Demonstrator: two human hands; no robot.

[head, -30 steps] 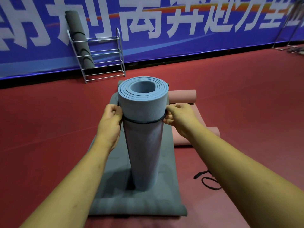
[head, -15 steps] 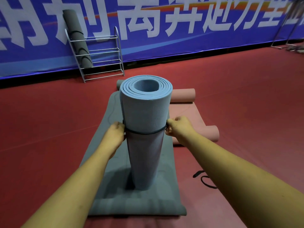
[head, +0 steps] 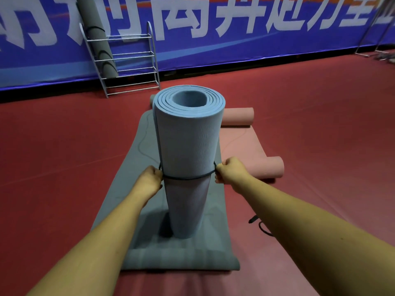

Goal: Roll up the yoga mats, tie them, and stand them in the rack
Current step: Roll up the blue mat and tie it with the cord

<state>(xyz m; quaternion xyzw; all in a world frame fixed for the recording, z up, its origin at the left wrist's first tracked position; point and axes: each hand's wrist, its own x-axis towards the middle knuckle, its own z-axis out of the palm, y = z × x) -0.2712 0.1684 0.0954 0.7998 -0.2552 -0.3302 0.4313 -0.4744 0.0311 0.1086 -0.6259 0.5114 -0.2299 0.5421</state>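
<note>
Tying step. Blue roll (head: 188,146) upright on flat grey mat (head: 132,167); left hand (head: 149,180), right hand (head: 229,170) pinch band (head: 188,177) at opposite sides. Next, probably: seat band, carry to rack (head: 126,60).

Rolled mat (head: 189,144), upright: light blue, fine embossed grid texture on outer face; lower part looks paler, greyish-lilac. Band (head: 188,177) round it: dark, near black. Flat mat (head: 136,167) beneath: dull blue-grey, faint darker wavy line along left side. Mat (head: 245,144) to right: dusty pink, both ends rolled. Floor (head: 64,146): deep red. Strap (head: 261,228) on floor: black. Rack (head: 128,60): silver metal. Mat in rack (head: 98,37): dark grey, black bands. Banner (head: 256,43): royal blue, large white characters, orange streak at top.
</note>
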